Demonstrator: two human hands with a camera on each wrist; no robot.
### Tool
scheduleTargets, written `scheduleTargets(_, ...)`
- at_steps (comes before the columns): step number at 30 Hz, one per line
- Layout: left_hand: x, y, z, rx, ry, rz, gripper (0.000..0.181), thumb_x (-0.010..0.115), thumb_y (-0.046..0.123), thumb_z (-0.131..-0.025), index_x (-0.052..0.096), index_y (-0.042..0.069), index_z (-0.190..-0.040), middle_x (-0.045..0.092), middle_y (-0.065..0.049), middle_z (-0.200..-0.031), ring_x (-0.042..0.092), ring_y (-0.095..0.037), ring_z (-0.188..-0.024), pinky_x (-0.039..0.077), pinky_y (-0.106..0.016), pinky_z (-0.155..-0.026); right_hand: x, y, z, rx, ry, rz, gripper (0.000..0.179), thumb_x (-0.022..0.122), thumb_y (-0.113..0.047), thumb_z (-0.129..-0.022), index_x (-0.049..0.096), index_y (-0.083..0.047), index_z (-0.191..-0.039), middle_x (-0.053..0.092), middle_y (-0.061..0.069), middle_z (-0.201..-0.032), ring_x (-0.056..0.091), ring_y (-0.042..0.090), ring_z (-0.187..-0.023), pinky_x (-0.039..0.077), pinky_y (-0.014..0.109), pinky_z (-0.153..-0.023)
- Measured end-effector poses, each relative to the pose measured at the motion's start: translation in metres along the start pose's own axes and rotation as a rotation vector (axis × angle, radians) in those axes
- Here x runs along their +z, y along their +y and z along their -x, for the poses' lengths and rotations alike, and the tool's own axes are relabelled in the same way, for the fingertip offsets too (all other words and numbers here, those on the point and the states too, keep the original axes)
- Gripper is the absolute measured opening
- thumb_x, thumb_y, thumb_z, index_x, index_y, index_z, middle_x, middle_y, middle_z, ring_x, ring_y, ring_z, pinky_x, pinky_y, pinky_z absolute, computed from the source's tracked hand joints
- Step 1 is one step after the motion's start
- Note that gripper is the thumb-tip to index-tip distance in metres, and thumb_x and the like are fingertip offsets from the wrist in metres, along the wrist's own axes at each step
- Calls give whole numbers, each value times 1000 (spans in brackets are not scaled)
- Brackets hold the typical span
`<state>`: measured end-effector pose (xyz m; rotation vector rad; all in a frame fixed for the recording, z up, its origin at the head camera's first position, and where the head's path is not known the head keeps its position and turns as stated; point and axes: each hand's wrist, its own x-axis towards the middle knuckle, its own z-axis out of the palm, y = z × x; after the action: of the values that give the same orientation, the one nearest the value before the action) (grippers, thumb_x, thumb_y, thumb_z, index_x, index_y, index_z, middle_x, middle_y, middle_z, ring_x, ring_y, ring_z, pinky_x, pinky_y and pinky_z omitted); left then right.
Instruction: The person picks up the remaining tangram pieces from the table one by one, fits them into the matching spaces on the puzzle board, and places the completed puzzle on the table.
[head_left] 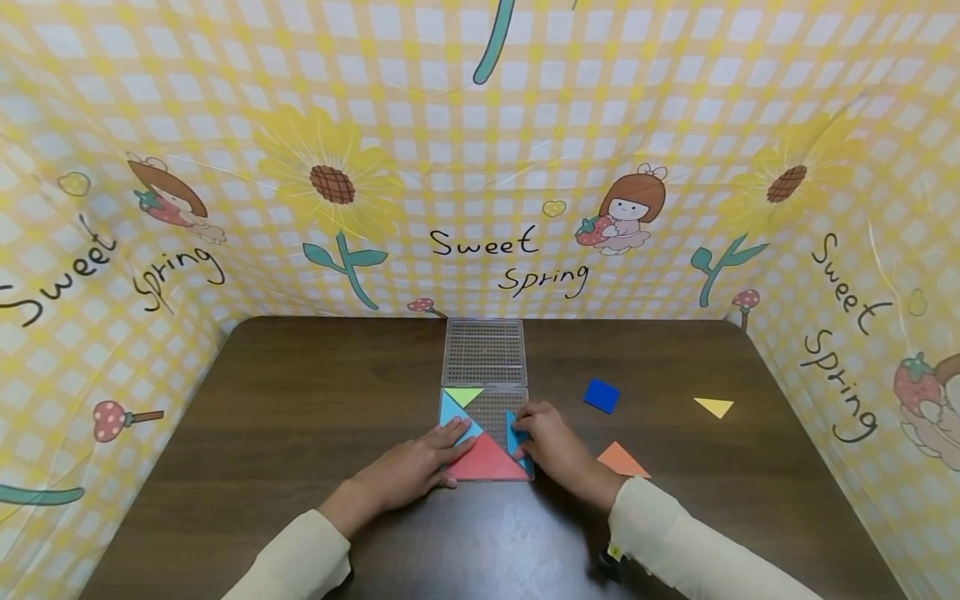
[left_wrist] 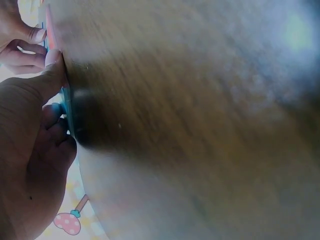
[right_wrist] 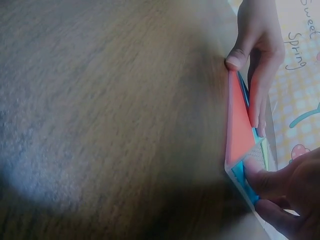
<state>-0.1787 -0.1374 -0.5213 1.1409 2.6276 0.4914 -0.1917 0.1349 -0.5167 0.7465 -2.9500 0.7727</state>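
Note:
An open clear plastic case has its near half (head_left: 495,410) holding tangram pieces. A light blue triangle (head_left: 450,408) lies along its left side, a red triangle (head_left: 489,461) along the front, and a small green triangle (head_left: 463,396) at the back left corner. My left hand (head_left: 414,467) rests with extended fingers over the light blue and red triangles, its thumb at the case's front edge. With thumb and fingers, my right hand (head_left: 557,446) pinches a narrow blue parallelogram (head_left: 511,433) at the case's right side. The right wrist view shows the thumb on this blue piece (right_wrist: 239,174).
The case's other half (head_left: 485,352) lies flat behind, against the checked cloth (head_left: 480,167). On the dark wooden table (head_left: 315,383), to the right, lie a dark blue square (head_left: 602,396), an orange triangle (head_left: 622,460) beside the right forearm, and a yellow triangle (head_left: 714,407).

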Motion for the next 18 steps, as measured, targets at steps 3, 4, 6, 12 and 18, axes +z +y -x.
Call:
scheduleTargets(3,-1,1,-1,-3,3,1,64,61,35,-103,38,16,-159,24,-10,-171,35,-40,-152,47,-53,-112,-2,0,0,-9,-15,3,30,85,-10,-81,79,5,-106,71,14,-110,65,30,-105,60,42,-90)
scheduleTargets(4,-1,1,-1,-6,2,2,63,60,35,-103,38,16,-159,24,-10,-171,35,-39,-152,46,-53,-112,-2,0,0,-13,-21,2,30,85,-9,-81,79,5,-106,71,14,-111,64,30,-105,60,42,-90)
scheduleTargets(6,-1,2,-1,-9,0,7,63,60,35,-104,38,16,-159,24,-10,-171,34,-39,-152,46,-52,-112,-4,1,1,-21,-32,-3,30,85,-9,-81,79,5,-107,71,15,-112,64,29,-105,60,42,-90)
scheduleTargets(12,-1,2,-1,-10,3,9,63,60,34,-103,38,15,-159,24,-11,-171,35,-39,-152,46,-53,-112,-6,4,5,-64,-42,-9,31,84,-8,-82,78,6,-109,71,16,-115,62,28,-105,61,40,-89)
scheduleTargets(18,0,1,0,-8,8,1,62,60,34,-104,39,15,-159,25,-10,-171,35,-38,-152,46,-53,-112,-6,11,6,-210,-17,63,28,84,-10,-83,79,5,-106,72,15,-113,63,26,-103,61,35,-87)
